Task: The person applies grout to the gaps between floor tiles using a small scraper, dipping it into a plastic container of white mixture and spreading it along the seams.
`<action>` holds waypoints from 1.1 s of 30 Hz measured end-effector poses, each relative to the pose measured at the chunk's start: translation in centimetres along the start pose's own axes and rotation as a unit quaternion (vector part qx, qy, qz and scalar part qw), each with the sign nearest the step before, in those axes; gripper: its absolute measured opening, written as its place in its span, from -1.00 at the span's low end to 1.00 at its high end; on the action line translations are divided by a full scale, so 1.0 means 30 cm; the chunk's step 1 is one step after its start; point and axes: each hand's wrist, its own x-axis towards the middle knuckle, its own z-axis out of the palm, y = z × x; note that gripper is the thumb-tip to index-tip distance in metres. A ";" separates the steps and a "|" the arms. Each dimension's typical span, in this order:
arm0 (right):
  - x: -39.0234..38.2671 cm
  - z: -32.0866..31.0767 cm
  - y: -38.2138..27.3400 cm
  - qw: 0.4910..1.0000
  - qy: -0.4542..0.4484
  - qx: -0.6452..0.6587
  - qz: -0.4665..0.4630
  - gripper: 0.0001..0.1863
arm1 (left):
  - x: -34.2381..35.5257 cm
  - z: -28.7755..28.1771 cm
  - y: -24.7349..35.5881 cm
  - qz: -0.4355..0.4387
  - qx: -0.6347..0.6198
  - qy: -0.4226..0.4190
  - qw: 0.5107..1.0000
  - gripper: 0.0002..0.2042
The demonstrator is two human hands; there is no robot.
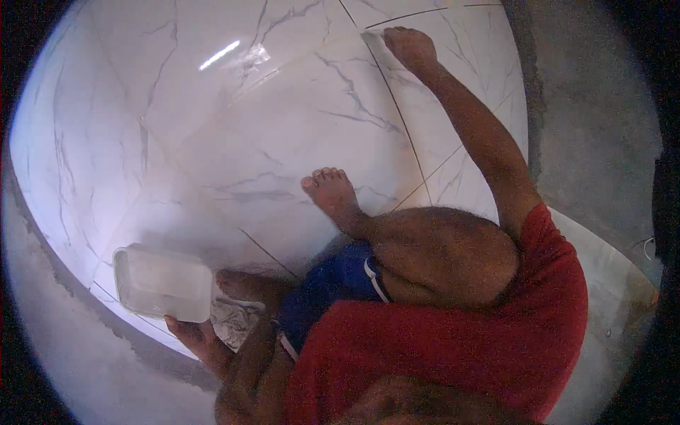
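Head-worn fisheye, near, looking down

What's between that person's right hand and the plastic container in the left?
In the head view, only grey-veined white tiles lie directly between the right hand and plastic container; a bare foot sits beside that stretch.

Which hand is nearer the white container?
Left: the left hand holds the container by its near edge; the right hand is well away, at upper right.
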 end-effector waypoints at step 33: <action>0.102 -0.316 -0.891 0.897 0.029 0.133 -0.420 -0.72 | -0.056 0.056 -0.031 0.098 0.405 0.055 0.907 -0.25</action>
